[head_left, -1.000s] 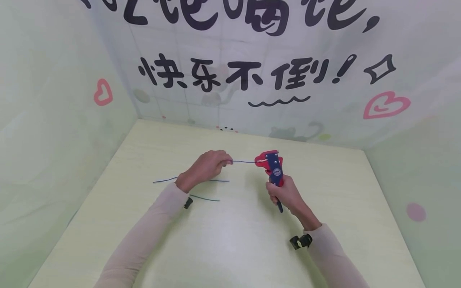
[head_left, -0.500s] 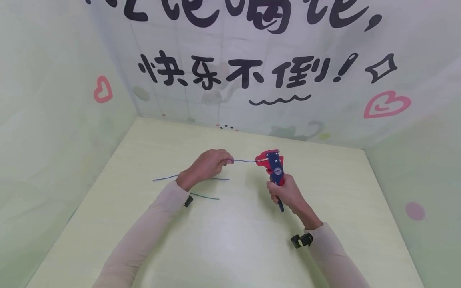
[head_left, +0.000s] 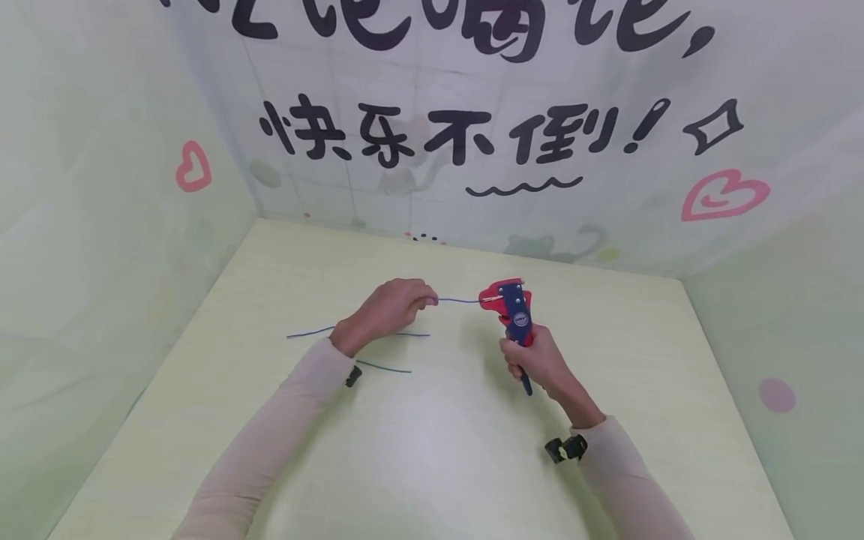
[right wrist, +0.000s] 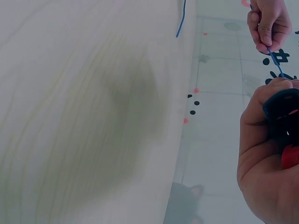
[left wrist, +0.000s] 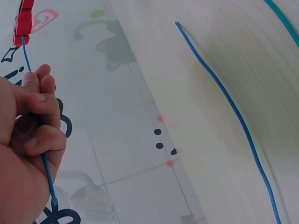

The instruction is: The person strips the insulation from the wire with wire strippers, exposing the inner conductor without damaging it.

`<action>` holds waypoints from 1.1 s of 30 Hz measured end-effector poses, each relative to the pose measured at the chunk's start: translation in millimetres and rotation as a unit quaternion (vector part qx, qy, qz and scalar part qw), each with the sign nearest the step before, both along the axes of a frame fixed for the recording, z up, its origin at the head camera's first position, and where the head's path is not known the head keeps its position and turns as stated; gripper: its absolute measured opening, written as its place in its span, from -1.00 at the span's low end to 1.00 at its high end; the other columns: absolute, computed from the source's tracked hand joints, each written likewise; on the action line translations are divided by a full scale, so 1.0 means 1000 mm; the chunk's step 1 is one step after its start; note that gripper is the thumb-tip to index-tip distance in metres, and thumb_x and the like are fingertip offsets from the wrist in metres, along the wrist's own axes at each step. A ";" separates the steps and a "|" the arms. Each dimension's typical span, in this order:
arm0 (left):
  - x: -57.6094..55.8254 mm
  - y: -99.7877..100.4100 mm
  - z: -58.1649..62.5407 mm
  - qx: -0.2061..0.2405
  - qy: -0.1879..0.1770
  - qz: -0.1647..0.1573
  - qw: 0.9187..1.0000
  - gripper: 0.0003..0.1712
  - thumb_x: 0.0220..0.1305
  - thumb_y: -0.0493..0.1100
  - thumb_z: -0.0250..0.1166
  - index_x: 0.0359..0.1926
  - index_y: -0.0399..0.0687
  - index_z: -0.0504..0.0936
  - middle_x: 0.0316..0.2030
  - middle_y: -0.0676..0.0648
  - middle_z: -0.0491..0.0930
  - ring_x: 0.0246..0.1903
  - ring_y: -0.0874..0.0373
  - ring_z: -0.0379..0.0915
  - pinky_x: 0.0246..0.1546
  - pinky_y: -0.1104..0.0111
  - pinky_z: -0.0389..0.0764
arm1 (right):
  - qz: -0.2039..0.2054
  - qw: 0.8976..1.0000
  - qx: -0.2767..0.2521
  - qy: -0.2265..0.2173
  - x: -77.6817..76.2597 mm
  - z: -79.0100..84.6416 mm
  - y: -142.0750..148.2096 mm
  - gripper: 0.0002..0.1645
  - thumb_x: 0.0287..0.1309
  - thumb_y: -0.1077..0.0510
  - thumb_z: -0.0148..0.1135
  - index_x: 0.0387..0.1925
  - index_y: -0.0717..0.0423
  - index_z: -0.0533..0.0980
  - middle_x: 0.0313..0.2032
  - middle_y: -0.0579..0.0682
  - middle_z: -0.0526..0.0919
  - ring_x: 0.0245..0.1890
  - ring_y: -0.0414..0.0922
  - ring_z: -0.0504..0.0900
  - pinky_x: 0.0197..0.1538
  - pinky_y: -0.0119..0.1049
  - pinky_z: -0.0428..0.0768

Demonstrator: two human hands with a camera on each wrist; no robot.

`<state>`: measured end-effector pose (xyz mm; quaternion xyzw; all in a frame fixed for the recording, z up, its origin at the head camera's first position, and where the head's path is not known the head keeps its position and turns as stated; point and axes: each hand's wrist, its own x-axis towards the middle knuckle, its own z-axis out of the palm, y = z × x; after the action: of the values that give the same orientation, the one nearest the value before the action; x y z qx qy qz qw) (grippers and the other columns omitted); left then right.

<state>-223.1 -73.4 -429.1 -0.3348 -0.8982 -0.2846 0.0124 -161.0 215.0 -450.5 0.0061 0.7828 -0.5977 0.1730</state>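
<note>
My left hand (head_left: 394,306) pinches a thin blue wire (head_left: 457,301) between thumb and fingers, and its tail runs through the curled fingers in the left wrist view. The wire's far end reaches the red nose of a red and dark-blue wire stripper (head_left: 516,304). My right hand (head_left: 540,358) grips that stripper by its handles, holding it upright above the table. In the right wrist view the handle end (right wrist: 280,105) shows inside the curled fingers. How deep the wire sits in the stripper's mouth is too small to tell.
A second blue wire (head_left: 310,332) lies on the pale table (head_left: 432,465) beneath my left wrist, which hides its middle. Nearer me lies a green wire (head_left: 385,367), partly covered by the left sleeve. Printed cloth walls (head_left: 432,210) enclose the table's back and sides.
Both hands, the wire and the stripper keep almost the same places. The whole head view has shifted up very slightly.
</note>
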 end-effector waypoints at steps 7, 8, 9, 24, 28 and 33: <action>0.000 0.000 0.001 0.001 0.004 0.004 1.000 -0.80 0.43 -0.20 0.21 -0.08 -0.12 0.73 -0.25 0.01 0.70 -0.22 0.14 0.63 -0.11 0.30 0.63 | 0.001 1.000 -0.002 0.001 0.000 0.000 0.000 -0.83 0.27 0.18 0.09 -0.27 0.23 0.34 -0.65 -0.02 0.44 -0.68 -0.11 0.44 -0.53 -0.31 0.49; 0.001 0.000 0.001 0.001 0.004 0.005 1.000 -0.80 0.43 -0.20 0.21 -0.09 -0.11 0.73 -0.25 0.01 0.70 -0.23 0.14 0.63 -0.11 0.31 0.63 | 0.002 1.000 -0.002 0.001 0.000 0.000 0.000 -0.83 0.27 0.18 0.09 -0.27 0.23 0.34 -0.65 -0.02 0.44 -0.68 -0.11 0.44 -0.53 -0.31 0.49; 0.001 0.001 0.001 0.002 0.004 0.005 1.000 -0.80 0.43 -0.20 0.21 -0.09 -0.11 0.73 -0.25 0.01 0.70 -0.23 0.14 0.63 -0.11 0.30 0.63 | 0.005 1.000 -0.002 0.002 0.001 0.000 0.001 -0.83 0.28 0.18 0.09 -0.27 0.23 0.33 -0.65 -0.02 0.44 -0.68 -0.11 0.44 -0.53 -0.31 0.49; -0.001 -0.002 -0.002 0.003 0.009 0.011 1.000 -0.81 0.42 -0.21 0.22 -0.09 -0.14 0.73 -0.27 0.00 0.70 -0.26 0.14 0.63 -0.14 0.30 0.63 | 0.007 1.000 0.009 0.003 0.001 0.001 0.004 -0.73 0.32 0.08 0.21 -0.22 0.21 0.38 -0.60 0.01 0.50 -0.62 -0.08 0.51 -0.41 -0.24 0.59; -0.001 -0.003 -0.003 0.003 0.012 0.011 1.000 -0.81 0.41 -0.22 0.22 -0.10 -0.13 0.73 -0.27 -0.01 0.70 -0.26 0.14 0.63 -0.16 0.31 0.63 | 0.007 1.000 0.010 -0.002 0.001 0.001 0.004 -0.68 0.31 0.04 0.26 -0.21 0.21 0.40 -0.58 0.01 0.52 -0.60 -0.07 0.53 -0.38 -0.23 0.61; 0.000 -0.004 -0.001 -0.002 0.008 0.013 1.000 -0.80 0.42 -0.20 0.22 -0.08 -0.12 0.73 -0.24 0.00 0.70 -0.24 0.14 0.63 -0.13 0.31 0.63 | 0.015 1.000 0.015 -0.004 0.001 0.001 0.005 -0.63 0.28 0.00 0.30 -0.19 0.21 0.40 -0.56 0.03 0.56 -0.58 -0.05 0.57 -0.33 -0.20 0.63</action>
<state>-223.2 -77.4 -429.8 -0.3253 -0.9028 -0.2803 0.0231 -160.2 219.8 -449.0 -0.0006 0.7907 -0.5836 0.1847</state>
